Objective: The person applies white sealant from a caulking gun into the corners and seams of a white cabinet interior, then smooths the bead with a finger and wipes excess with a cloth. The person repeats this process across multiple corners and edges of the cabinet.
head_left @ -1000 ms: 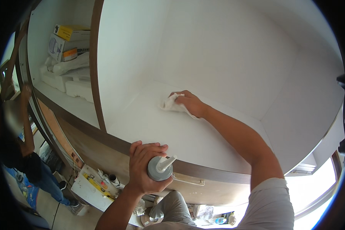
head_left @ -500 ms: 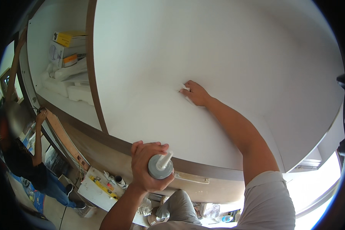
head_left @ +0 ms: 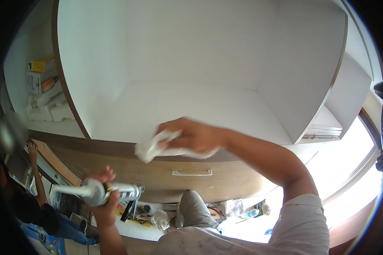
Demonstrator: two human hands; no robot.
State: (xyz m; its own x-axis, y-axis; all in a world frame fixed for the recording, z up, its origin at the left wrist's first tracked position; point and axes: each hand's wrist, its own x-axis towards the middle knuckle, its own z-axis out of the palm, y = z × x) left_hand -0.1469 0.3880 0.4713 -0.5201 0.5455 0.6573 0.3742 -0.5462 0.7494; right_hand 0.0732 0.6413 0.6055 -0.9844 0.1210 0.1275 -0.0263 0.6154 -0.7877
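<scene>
My left hand [head_left: 101, 191] is wrapped round a sealant cartridge [head_left: 125, 192] with a grey front end and a long white nozzle that points left. A dark handle-like part shows below its rear end; whether it belongs to a caulking gun I cannot tell. My right hand [head_left: 191, 137], blurred by motion, grips a crumpled white cloth [head_left: 151, 146] in front of the cabinet's front edge. Behind it opens a white cabinet compartment [head_left: 191, 102] with a brown edge.
Below the compartment is a wooden drawer front [head_left: 157, 182] with a pale handle [head_left: 192, 173]. Boxes [head_left: 40, 74] and white foam pieces [head_left: 51, 106] fill the left compartment. Another person [head_left: 34, 208] works at far left. A bottle [head_left: 253, 212] and plastic-wrapped items [head_left: 232, 208] lie below.
My right hand has drawn the cloth back from the compartment's inside surface toward me. My left hand has moved left and lower, tipping the cartridge so its nozzle points left. The view has shifted.
</scene>
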